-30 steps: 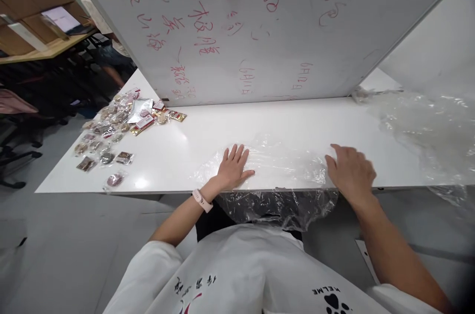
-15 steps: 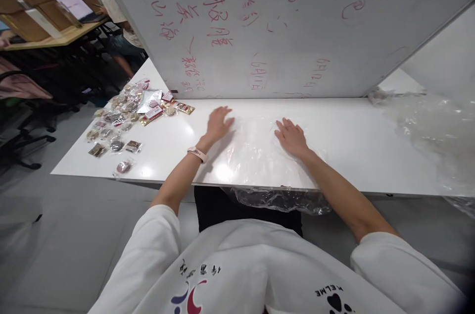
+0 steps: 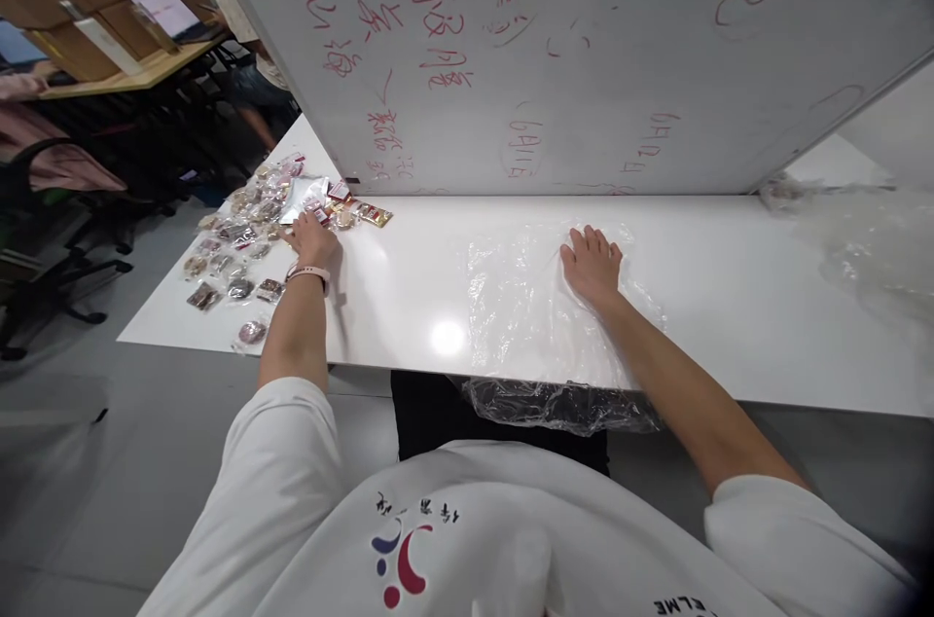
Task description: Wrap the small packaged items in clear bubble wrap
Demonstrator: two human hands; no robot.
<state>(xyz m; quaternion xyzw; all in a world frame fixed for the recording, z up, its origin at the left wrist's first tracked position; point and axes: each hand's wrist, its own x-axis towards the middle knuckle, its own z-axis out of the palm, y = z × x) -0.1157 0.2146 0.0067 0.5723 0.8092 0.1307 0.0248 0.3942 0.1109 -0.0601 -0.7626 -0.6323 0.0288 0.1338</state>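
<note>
A clear plastic bag (image 3: 525,306) lies flat on the white table (image 3: 409,306), its lower end hanging over the front edge. My right hand (image 3: 592,262) rests on the bag's upper right part, fingers stretched out flat. My left hand (image 3: 312,237) has reached to the left end of the table and lies on the edge of a pile of small wrapped snack packets (image 3: 240,242). Its fingers curl over a packet near a red one, and I cannot see whether they grip it. A pink band sits on the left wrist.
A whiteboard with red writing (image 3: 555,43) stands upright along the table's back edge. More crumpled clear plastic (image 3: 868,242) lies at the far right. Beyond the table at left are dark office chairs (image 3: 65,208), a wooden desk (image 3: 102,33) and another person.
My left hand left the bag and swung left to the snack pile. My right hand slid a little to the right on the bag, which now lies smoother.
</note>
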